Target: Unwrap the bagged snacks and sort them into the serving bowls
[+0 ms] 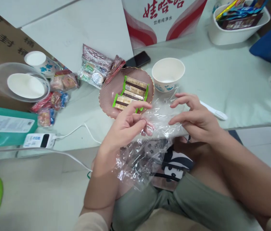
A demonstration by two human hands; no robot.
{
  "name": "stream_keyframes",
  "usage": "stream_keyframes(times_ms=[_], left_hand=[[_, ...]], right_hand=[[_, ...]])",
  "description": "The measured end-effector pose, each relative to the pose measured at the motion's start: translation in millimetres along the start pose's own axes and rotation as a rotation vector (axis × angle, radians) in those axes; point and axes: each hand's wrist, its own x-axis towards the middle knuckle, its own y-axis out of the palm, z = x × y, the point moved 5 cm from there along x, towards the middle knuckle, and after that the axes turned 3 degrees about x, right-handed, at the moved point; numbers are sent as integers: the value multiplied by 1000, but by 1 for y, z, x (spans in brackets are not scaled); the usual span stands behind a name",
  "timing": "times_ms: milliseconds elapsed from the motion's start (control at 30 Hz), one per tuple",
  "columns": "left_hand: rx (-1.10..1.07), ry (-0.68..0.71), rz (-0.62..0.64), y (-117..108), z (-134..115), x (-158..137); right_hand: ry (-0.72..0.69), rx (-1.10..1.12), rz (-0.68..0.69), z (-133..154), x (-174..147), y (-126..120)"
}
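A crinkled clear plastic bag (143,160) hangs over the table edge above my lap, its upper part spread between my hands. My left hand (128,126) grips the bag between thumb and curled fingers, some of them showing through the film, while the index finger points outward. On the other side, my right hand (195,118) has its fingers apart, the tips at the bag's edge. Just beyond my left hand is a pink ribbed plate (108,93) with several green-ended wrapped snack bars (136,85). A white paper bowl (168,72) with blue leaves stands behind the bag.
Wrapped snacks (94,64) and a black phone (139,60) lie behind the plate. More paper bowls (35,59) stand at left, near a white charger (39,140) with a cable. A white plastic utensil (218,112) lies by my right wrist; a white bin (233,35) holds packets.
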Motion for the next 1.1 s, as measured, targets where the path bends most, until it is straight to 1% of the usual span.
stream_keyframes(times_ms=[67, 100, 200, 233, 300, 400, 500, 533, 600, 667, 767, 833, 900, 967, 1033, 1100], left_hand=[[22, 55, -28, -3, 0, 2], [39, 93, -41, -3, 0, 2], [118, 227, -83, -1, -3, 3], [149, 260, -94, 1, -3, 2], [213, 289, -115, 4, -4, 1], [333, 293, -172, 6, -6, -2], [510, 341, -244, 4, -9, -3], [570, 359, -256, 2, -10, -3], [659, 376, -257, -1, -10, 0], [680, 380, -229, -3, -8, 2], [595, 385, -138, -1, -8, 3], [487, 379, -74, 5, -8, 2], [344, 341, -53, 9, -6, 3], [190, 267, -86, 12, 0, 5], [68, 190, -161, 12, 7, 8], [-10, 140, -234, 10, 12, 11]], right_hand=[[25, -50, -53, -1, -1, -5], [26, -74, -101, 0, -2, -8], [-61, -152, -297, 9, -4, -12], [-95, -178, -335, 13, -4, -9], [-108, -244, -329, 19, -3, 1], [-17, -367, -234, 20, -1, 18], [26, -400, -239, 19, 0, 20], [31, -360, -246, 19, 0, 19], [65, -190, -232, 17, 1, 16], [170, 59, -192, 13, -1, 15], [394, 397, -171, 6, -6, 20], [493, 553, -189, 2, -9, 24], [554, 650, -239, -2, -11, 27], [589, 700, -287, -6, -10, 29], [589, 710, -256, -6, -7, 32], [586, 664, -168, -3, -3, 36]])
